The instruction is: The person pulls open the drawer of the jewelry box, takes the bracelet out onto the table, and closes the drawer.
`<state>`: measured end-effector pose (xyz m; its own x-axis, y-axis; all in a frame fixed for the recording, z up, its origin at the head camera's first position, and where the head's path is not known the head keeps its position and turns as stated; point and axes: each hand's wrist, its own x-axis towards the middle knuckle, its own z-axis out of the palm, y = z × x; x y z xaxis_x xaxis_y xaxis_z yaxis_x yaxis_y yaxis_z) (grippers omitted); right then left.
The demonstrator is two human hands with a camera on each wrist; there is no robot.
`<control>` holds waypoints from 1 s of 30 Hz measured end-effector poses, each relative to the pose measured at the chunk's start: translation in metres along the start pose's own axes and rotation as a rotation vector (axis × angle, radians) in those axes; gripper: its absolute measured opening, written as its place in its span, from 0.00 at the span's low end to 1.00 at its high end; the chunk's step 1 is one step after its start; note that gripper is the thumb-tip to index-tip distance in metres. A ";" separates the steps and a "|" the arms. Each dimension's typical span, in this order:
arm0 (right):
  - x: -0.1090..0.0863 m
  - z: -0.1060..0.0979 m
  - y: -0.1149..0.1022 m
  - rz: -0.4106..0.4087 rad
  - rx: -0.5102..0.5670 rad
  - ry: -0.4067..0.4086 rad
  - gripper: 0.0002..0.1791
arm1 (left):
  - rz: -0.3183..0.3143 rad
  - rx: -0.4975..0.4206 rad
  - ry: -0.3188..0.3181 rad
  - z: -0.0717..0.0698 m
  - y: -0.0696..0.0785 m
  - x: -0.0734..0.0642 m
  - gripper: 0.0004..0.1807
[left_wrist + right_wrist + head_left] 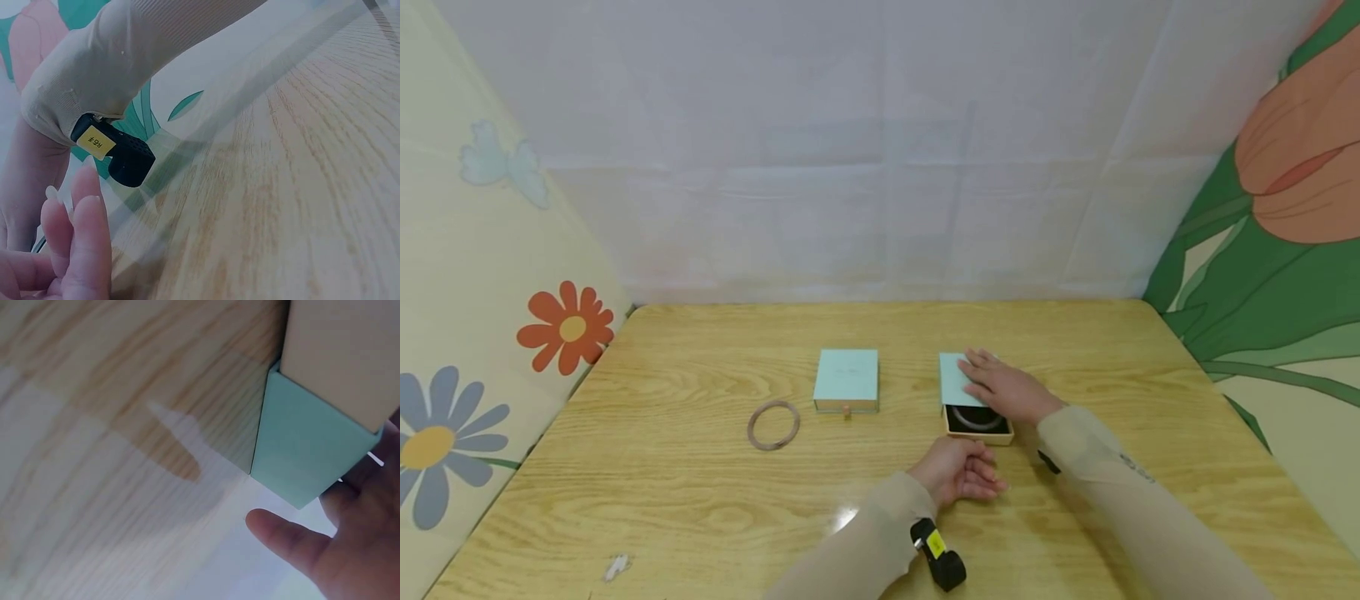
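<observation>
A turquoise box (955,375) stands right of centre on the table, its cream drawer (1000,438) partly out toward the front. Inside, on the drawer's black lining, lies a greyish bangle (977,422), partly covered by the sleeve. My right hand (1011,390) rests on the top of the sleeve with its fingers straight. In the right wrist view its thumb (287,537) sticks out beside the sleeve (309,444). My left hand (958,471) is at the drawer's front edge, fingers bent. Whether it pinches a tab there is hidden. Its fingertips (87,231) show in the left wrist view.
A second turquoise box (847,379), closed and with a small tab at its front, stands to the left. Farther left, a brownish bangle (773,425) lies flat on the wooden table (700,508). A small white patch (617,567) shows at the lower left.
</observation>
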<state>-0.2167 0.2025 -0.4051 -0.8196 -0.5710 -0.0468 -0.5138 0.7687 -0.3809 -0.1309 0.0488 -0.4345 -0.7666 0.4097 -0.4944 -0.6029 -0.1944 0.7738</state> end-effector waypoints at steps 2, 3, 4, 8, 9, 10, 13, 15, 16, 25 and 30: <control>0.000 0.000 0.000 -0.002 0.005 -0.002 0.29 | 0.000 0.001 0.000 0.000 0.000 -0.001 0.13; 0.000 0.000 0.001 -0.004 0.007 -0.004 0.28 | 0.000 0.000 0.000 0.000 0.000 -0.001 0.13; 0.001 0.000 0.001 -0.005 0.008 -0.006 0.28 | 0.000 0.000 0.001 0.000 0.001 -0.001 0.13; 0.000 0.000 0.002 -0.017 0.015 -0.009 0.28 | -0.006 -0.001 0.006 0.000 0.002 -0.002 0.13; 0.000 0.000 0.003 -0.020 0.011 -0.008 0.28 | -0.008 0.000 0.008 0.000 0.003 -0.002 0.13; 0.000 0.000 0.003 -0.024 0.006 -0.003 0.29 | -0.009 0.000 0.009 0.000 0.003 -0.002 0.13; -0.001 0.000 0.004 -0.037 -0.047 0.026 0.28 | -0.013 0.003 0.009 0.000 0.003 -0.003 0.12; -0.001 -0.001 0.004 -0.043 -0.093 0.048 0.28 | -0.014 0.004 0.008 0.000 0.003 -0.003 0.12; -0.001 -0.001 0.003 -0.045 -0.114 0.059 0.28 | -0.013 0.004 0.006 0.000 0.003 -0.003 0.12; -0.001 -0.003 0.004 -0.070 -0.188 0.060 0.26 | -0.010 0.005 0.005 0.002 0.002 -0.003 0.12; -0.003 -0.002 0.017 -0.125 -0.084 0.012 0.27 | -0.008 0.003 0.006 0.000 0.002 -0.002 0.12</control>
<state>-0.2232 0.2177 -0.4098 -0.7508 -0.6605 0.0073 -0.6308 0.7137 -0.3044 -0.1302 0.0475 -0.4318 -0.7633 0.4058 -0.5028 -0.6083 -0.1889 0.7709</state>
